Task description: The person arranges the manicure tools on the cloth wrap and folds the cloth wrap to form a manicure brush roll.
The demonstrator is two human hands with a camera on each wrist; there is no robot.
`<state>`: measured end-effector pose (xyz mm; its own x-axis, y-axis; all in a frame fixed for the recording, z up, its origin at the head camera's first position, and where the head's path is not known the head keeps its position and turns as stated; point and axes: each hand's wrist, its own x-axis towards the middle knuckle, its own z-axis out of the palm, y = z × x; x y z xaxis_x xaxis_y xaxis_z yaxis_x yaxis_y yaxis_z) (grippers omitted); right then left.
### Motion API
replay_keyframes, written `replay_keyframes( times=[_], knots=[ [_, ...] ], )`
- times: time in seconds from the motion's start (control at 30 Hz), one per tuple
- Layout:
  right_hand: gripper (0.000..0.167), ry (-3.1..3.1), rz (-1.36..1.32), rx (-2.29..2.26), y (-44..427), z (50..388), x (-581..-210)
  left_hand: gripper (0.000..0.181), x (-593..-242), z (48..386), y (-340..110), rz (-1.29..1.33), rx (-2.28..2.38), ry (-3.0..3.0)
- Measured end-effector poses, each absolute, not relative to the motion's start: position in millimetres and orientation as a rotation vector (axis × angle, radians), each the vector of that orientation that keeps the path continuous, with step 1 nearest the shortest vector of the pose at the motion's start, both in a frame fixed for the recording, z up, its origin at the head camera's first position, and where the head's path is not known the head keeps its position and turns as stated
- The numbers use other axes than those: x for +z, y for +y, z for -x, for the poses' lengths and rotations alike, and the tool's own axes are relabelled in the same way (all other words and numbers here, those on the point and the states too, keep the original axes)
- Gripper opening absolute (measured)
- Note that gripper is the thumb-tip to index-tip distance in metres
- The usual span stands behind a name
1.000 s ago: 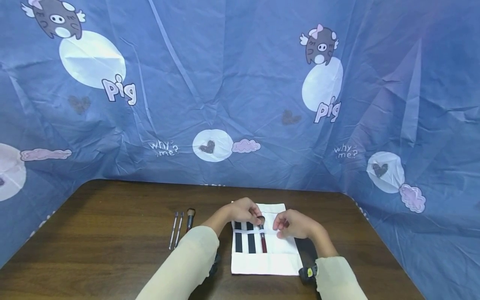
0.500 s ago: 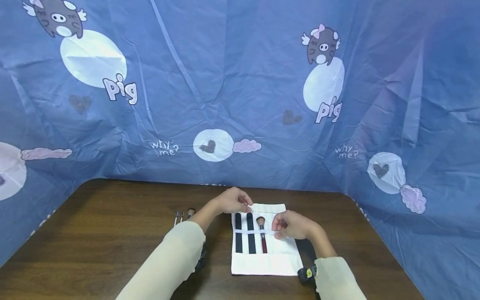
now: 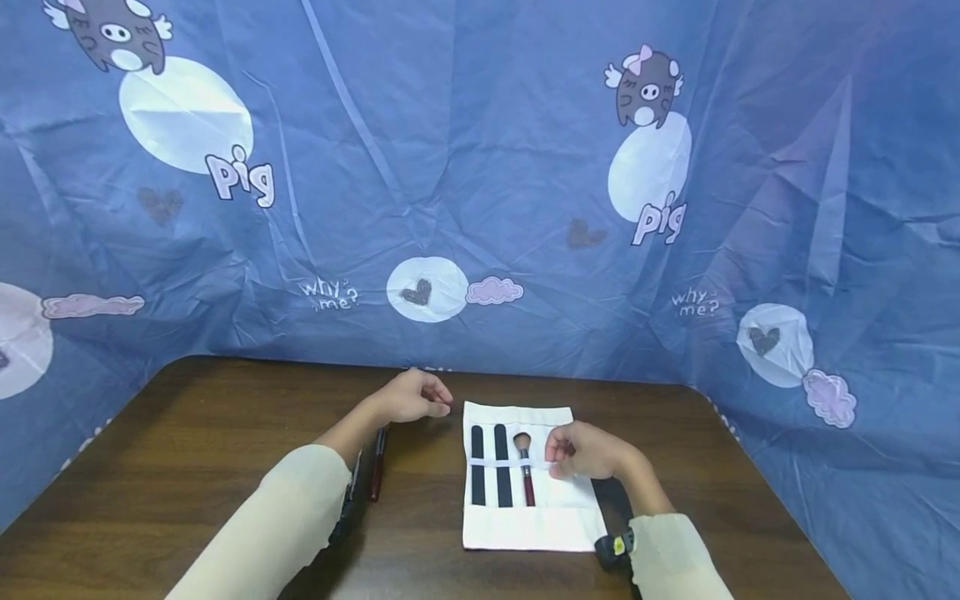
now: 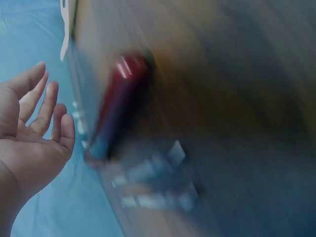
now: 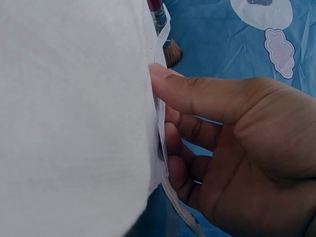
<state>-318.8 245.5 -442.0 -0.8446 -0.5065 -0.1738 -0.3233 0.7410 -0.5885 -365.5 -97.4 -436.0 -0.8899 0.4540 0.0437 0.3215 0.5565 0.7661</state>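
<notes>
A white fabric brush roll (image 3: pixel 534 528) lies unfolded on the table, with two black strips (image 3: pixel 478 483) and a makeup brush (image 3: pixel 528 487) under its white elastic band (image 5: pixel 161 116). My right hand (image 3: pixel 588 451) pinches that band between thumb and fingers, right of the brush. My left hand (image 3: pixel 411 395) is over the table left of the roll, fingers loosely bent and holding nothing. Below it lies another makeup brush (image 3: pixel 377 471) with a dark red handle. In the left wrist view, two slim tools (image 4: pixel 150 169) lie beside that brush (image 4: pixel 123 91), all blurred.
The brown wooden table (image 3: pixel 240 467) ends at a blue printed curtain (image 3: pixel 450 208) at the back and sides. My left forearm covers much of the slim tools in the head view.
My left hand has let go of the brush in the roll and moved left, off the roll toward the loose brush. The right hand has stayed at the band.
</notes>
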Motion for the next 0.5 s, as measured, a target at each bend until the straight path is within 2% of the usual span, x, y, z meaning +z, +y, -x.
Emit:
replay_keyframes(
  times=[0.2,0.5],
  knots=[
    [0.019,2.619,0.619,-0.804,243,318,-444,0.011,-436,359,-126,-0.648,1.216,2.666],
    [0.018,2.635,0.622,-0.785,244,320,-442,0.012,-425,342,-143,-0.687,1.103,2.757]
  ],
)
